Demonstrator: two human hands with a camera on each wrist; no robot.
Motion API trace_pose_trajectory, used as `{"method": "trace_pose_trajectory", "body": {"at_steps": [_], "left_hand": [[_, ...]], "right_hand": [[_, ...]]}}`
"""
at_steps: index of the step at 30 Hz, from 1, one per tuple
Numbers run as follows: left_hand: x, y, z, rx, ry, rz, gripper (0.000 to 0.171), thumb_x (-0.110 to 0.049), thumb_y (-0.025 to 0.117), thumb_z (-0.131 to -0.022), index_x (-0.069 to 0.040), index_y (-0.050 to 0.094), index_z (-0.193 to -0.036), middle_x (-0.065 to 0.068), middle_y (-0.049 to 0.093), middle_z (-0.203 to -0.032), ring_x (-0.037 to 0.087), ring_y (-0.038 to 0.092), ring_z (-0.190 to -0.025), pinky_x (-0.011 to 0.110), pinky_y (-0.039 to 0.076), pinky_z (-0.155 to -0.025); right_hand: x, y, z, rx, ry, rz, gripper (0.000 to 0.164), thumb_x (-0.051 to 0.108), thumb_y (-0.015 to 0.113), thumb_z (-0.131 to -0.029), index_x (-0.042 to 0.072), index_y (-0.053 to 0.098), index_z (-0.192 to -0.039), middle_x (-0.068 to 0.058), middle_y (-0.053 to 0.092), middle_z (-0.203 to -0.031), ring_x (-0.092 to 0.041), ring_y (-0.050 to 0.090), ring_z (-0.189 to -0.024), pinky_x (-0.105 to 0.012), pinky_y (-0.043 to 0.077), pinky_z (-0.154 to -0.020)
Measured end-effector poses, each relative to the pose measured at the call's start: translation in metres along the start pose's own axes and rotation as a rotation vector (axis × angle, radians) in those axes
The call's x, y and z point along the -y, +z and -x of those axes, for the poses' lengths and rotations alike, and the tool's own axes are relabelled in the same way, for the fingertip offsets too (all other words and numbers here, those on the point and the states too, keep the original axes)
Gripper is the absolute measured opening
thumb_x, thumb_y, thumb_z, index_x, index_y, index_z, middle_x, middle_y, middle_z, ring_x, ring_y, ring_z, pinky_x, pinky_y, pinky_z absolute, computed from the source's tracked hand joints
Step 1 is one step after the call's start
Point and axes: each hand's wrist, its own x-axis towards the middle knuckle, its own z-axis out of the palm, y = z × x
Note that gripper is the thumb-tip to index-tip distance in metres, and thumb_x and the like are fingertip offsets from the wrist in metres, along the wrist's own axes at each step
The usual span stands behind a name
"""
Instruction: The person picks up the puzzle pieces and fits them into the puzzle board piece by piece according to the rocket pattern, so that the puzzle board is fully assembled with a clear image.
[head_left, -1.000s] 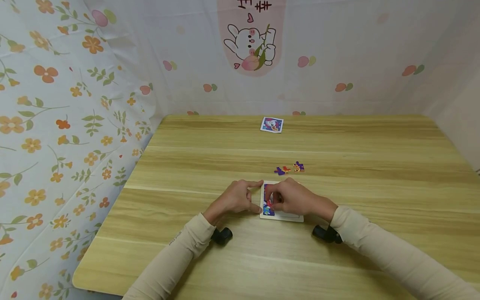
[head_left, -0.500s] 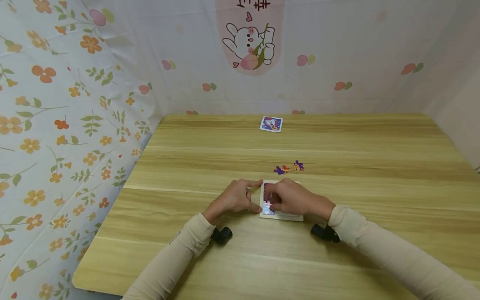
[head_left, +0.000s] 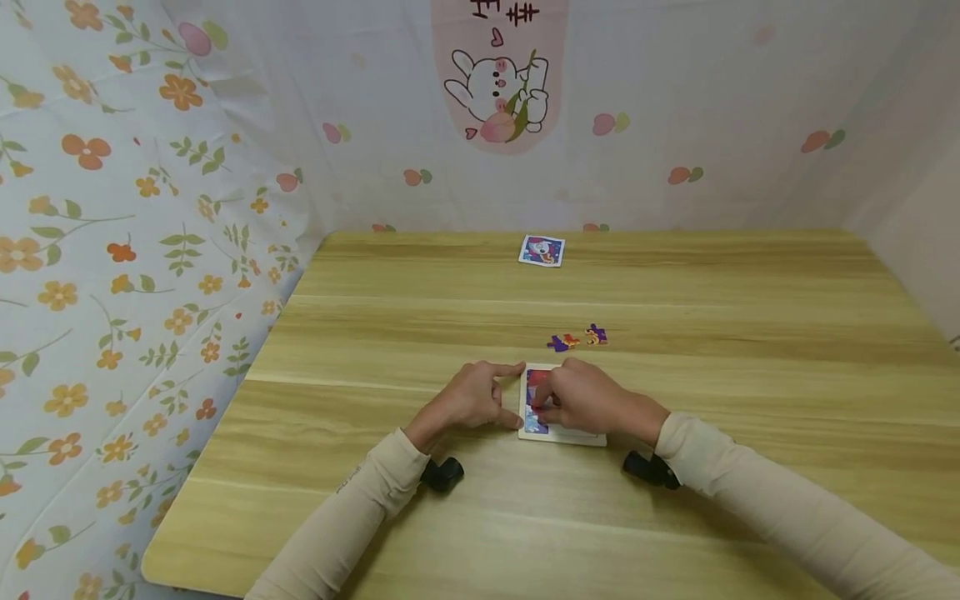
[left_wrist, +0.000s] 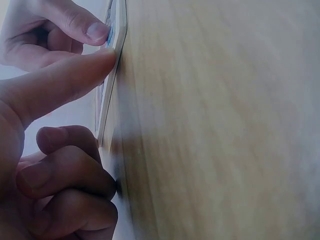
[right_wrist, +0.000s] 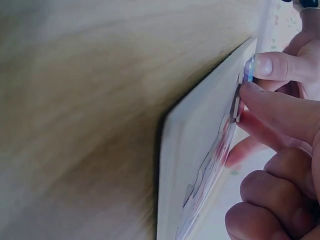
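A flat puzzle board with a pale frame lies on the table. My left hand touches its left edge, thumb and forefinger spread apart toward two corners; the other fingers are curled under. Over the board, my right hand pinches a small puzzle piece between thumb and fingers, low against the board. Coloured pieces fill the board's left side; my right hand hides much of the rest. Beyond the board lie two loose jigsaw pieces, a purple and red one and a purple and yellow one.
A small picture card lies near the far edge of the wooden table. Behind the table hangs a printed cloth, and a floral cloth covers the left side.
My right hand has shifted slightly over the board's left side with the piece still pinched. The left hand keeps its place at the edge, and the loose pieces have not moved.
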Motion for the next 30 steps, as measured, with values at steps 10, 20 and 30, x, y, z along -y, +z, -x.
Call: {"method": "trace_pose_trajectory", "body": {"at_steps": [10,20,30], "left_hand": [[0.001,0.0,0.0,-0.001,0.01,0.005,0.083,-0.015,0.088,-0.074,-0.015,0.05,-0.148,-0.006,0.048,-0.051,0.007,0.038,-0.046,0.022,0.031,-0.048],[0.002,0.0,-0.001,0.003,-0.003,-0.003,0.084,-0.015,0.089,-0.074,-0.017,0.05,-0.149,-0.006,0.049,-0.051,0.007,0.038,-0.046,0.022,0.032,-0.048],[0.003,0.0,-0.002,-0.001,0.008,-0.019,0.084,-0.016,0.089,-0.074,-0.016,0.05,-0.149,-0.006,0.049,-0.05,0.006,0.039,-0.046,0.022,0.032,-0.048]], "right_hand": [[0.0,0.003,0.001,-0.027,-0.032,0.023,0.005,0.013,0.08,-0.084,0.01,0.081,-0.088,0.002,0.076,-0.079,-0.002,0.05,-0.062,-0.017,0.043,-0.057],[-0.007,0.0,0.0,-0.003,-0.062,0.012,0.005,0.016,0.079,-0.086,0.013,0.08,-0.09,0.003,0.077,-0.084,0.002,0.057,-0.066,-0.017,0.052,-0.063],[-0.011,-0.005,-0.002,0.007,-0.118,0.04,0.003,0.015,0.079,-0.086,0.013,0.08,-0.089,0.004,0.077,-0.085,0.001,0.062,-0.071,-0.022,0.055,-0.068]]}}
